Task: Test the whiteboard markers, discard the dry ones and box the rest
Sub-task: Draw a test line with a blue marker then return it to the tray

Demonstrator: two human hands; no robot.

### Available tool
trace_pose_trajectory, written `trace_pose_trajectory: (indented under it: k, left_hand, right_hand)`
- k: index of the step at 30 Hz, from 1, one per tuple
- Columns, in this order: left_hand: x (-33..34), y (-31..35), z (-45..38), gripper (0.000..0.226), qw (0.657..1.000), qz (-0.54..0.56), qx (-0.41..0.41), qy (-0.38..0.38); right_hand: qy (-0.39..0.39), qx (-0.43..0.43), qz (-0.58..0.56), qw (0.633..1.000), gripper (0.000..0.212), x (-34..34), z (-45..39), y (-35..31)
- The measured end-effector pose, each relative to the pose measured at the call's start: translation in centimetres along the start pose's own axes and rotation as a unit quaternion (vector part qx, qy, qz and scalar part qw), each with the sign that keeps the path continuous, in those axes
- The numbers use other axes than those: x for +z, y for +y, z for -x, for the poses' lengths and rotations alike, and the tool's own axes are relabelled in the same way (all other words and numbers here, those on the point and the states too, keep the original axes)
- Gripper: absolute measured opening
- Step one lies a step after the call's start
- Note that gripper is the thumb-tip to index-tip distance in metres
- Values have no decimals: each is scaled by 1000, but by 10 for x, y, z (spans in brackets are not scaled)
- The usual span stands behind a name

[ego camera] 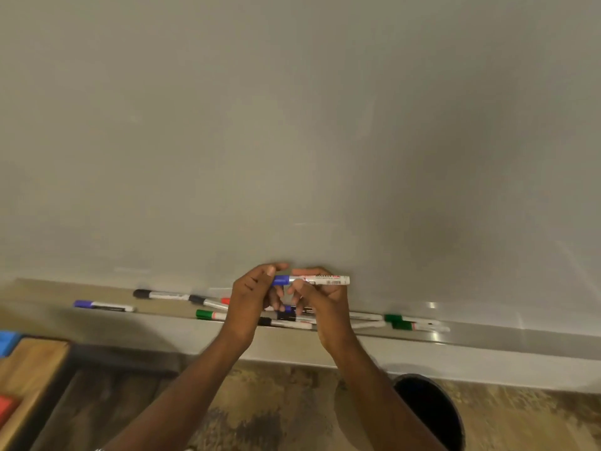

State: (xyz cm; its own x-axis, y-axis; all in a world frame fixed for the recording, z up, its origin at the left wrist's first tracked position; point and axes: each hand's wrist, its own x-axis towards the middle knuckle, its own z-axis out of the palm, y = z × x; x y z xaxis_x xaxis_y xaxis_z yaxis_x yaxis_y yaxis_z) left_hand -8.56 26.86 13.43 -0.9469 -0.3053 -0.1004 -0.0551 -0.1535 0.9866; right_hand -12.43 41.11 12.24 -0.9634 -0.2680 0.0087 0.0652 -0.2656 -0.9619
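I hold a blue-capped marker [325, 280] level in front of the whiteboard [292, 125], just above its tray. My left hand [252, 294] pinches the blue cap [281, 280] between thumb and fingers. My right hand [320, 296] grips the white barrel from below. On the tray [487, 333] lie several other markers: a blue one [104, 305] at the far left, a black one [159, 294], a green one [209, 315] by my left wrist, and two green ones [413, 322] to the right. More markers are partly hidden behind my hands.
A dark round bin [432, 411] stands on the floor below my right forearm. A wooden table corner [29, 379] at the lower left carries a blue thing [8, 341] and a red thing [6, 411], both cut off by the frame.
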Motion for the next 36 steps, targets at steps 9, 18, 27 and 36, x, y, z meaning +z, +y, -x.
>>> trace_pose_trajectory:
  k: [9,18,27,36]
  left_hand:
    - [-83,48,20,38,970,233,30,67]
    - [-177,78,17,30,941,301,-9,156]
    - [-222,99,1,29,933,308,-12,184]
    - [-235,117,-14,31,857,464,-63,214]
  right_hand:
    - [45,-20,-21,999,19,153,1,4]
    - [158,-56,0,986,27,287,8,32]
    - [175,-86,13,981,21,346,-9,29]
    - [208,-130,-100,964,18,357,-22,16]
